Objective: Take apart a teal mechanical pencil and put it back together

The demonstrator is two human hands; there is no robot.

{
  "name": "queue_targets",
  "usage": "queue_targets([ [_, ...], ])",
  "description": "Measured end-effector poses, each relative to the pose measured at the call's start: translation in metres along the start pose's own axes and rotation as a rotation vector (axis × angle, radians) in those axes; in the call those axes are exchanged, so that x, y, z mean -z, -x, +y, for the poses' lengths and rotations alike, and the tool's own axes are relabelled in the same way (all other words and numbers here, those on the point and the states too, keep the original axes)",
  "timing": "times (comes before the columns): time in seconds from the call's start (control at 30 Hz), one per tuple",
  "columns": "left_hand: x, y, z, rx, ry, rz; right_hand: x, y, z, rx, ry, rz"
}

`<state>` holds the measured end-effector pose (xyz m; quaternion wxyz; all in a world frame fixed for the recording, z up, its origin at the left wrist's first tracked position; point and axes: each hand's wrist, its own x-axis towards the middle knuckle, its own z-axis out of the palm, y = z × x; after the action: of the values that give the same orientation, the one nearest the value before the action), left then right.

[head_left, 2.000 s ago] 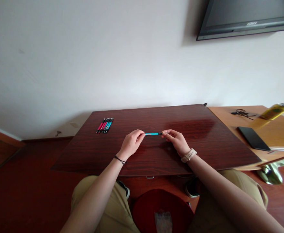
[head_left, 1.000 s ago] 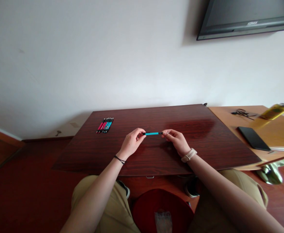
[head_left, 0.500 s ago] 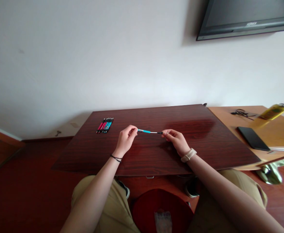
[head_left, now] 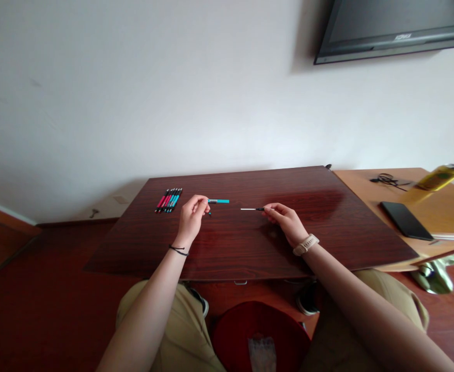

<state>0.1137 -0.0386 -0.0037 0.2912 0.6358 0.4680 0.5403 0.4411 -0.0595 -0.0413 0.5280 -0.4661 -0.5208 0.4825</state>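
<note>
Pinched in my left hand (head_left: 192, 214) is a light-blue pen barrel (head_left: 221, 201), its free end pointing right. My right hand (head_left: 283, 219) grips a thin white pen refill (head_left: 248, 209) by a black piece at its right end. A gap separates the refill's tip from the barrel. Just below my left fingertips there is a tiny blue-and-black bit (head_left: 210, 213); whether it lies on the table or hangs from the hand I cannot tell. To the left, several pink and blue pens (head_left: 168, 200) lie side by side on the dark wooden table (head_left: 227, 248).
On the lighter table (head_left: 451, 206) at right are a black phone-like slab (head_left: 405, 220), a coiled black cable (head_left: 389, 180) and a tilted yellow can (head_left: 441, 177). A screen (head_left: 397, 31) hangs on the wall. Below, a red stool (head_left: 227, 336) bears a clear packet (head_left: 262, 354).
The barrel and the refill have come apart. My left hand has moved left with the barrel, my right hand slightly right with the refill. A tiny bit now shows below my left fingers.
</note>
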Motion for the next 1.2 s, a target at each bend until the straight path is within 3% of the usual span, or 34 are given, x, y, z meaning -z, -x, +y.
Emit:
queue_targets([
  [0.37, -0.003, 0.002, 0.0, 0.014, 0.017, -0.046, 0.068, -0.031, 0.007, 0.123, 0.619, 0.054],
  [0.5, -0.003, 0.003, 0.001, 0.006, 0.017, -0.048, 0.08, -0.037, 0.015, 0.199, 0.827, 0.037],
  [0.67, -0.005, 0.003, 0.002, 0.007, 0.011, -0.058, 0.078, -0.036, 0.012, 0.235, 0.898, 0.013],
  [0.73, -0.006, 0.003, 0.001, 0.003, 0.004, -0.07, 0.069, -0.031, 0.007, 0.234, 0.822, 0.017],
  [0.83, -0.009, 0.004, 0.001, 0.0, -0.011, -0.093, 0.043, -0.016, -0.004, 0.163, 0.514, -0.04],
  [1.0, -0.015, 0.008, 0.0, 0.004, -0.015, -0.132, -0.003, 0.015, -0.021, -0.313, -0.344, -0.404],
  [1.07, -0.018, 0.009, 0.001, 0.003, -0.019, -0.157, -0.013, 0.021, -0.023, -0.447, -0.534, -0.492],
  [1.2, -0.026, 0.014, 0.005, -0.011, -0.059, -0.245, -0.019, 0.022, -0.019, -0.566, -0.724, -0.516],
])
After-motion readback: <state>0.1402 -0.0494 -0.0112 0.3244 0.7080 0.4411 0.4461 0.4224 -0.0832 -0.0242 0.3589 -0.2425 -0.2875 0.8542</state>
